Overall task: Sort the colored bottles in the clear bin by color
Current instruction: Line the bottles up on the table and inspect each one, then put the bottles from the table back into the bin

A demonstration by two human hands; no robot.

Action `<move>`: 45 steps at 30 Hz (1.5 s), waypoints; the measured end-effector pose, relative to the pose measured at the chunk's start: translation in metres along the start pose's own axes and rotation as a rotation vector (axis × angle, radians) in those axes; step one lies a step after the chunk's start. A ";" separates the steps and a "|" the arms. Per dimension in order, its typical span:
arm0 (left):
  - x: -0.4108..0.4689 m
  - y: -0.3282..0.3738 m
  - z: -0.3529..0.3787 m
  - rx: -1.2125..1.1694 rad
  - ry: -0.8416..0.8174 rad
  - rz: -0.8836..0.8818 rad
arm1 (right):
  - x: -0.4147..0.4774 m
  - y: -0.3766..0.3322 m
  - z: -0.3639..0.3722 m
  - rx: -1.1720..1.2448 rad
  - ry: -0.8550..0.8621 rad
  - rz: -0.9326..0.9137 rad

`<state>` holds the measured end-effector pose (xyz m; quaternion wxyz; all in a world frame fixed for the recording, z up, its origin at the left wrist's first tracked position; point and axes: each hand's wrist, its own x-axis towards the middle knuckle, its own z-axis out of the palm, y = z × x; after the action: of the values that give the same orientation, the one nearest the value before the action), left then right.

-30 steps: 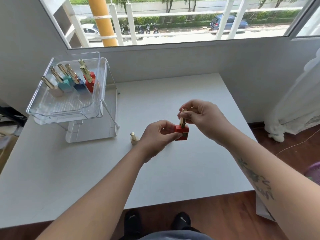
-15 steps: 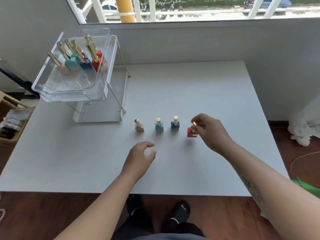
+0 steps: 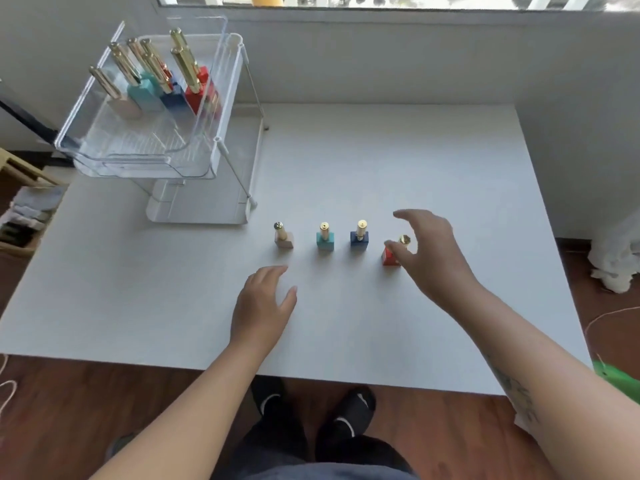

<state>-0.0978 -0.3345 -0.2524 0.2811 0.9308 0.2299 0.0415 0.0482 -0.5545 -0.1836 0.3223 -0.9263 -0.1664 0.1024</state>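
Wood floor under my feet, then white table (image 3: 346,161): my left hand (image 3: 263,303) hovers flat and empty, my right hand (image 3: 429,251) spread loose, thumb beside the red bottle (image 3: 389,257), holding nothing. Row beyond: beige bottle (image 3: 284,237), teal bottle (image 3: 325,238), navy bottle (image 3: 359,234), red rightmost. Far left, clear bin (image 3: 211,98) on a stand holds more bottles under the window.

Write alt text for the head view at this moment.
Four small gold-capped bottles stand in a row on a white table: beige, teal, blue, red. The right hand is open beside the red one; the left hand hovers open. More bottles remain in the clear bin.
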 end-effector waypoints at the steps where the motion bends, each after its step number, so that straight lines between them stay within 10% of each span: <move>1: 0.006 0.002 -0.005 -0.012 0.034 0.005 | 0.001 -0.010 0.000 -0.059 0.048 -0.063; 29: 0.098 -0.004 -0.039 -0.302 -0.083 0.215 | 0.032 -0.101 0.076 -0.097 0.007 0.184; 45: 0.117 0.069 -0.178 -0.217 0.228 0.309 | 0.090 -0.204 -0.051 -0.111 0.115 -0.347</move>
<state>-0.0023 -0.2432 -0.0721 0.3422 0.9085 0.1091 0.2134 0.0966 -0.3991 -0.0230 0.2924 -0.9044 -0.3104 -0.0171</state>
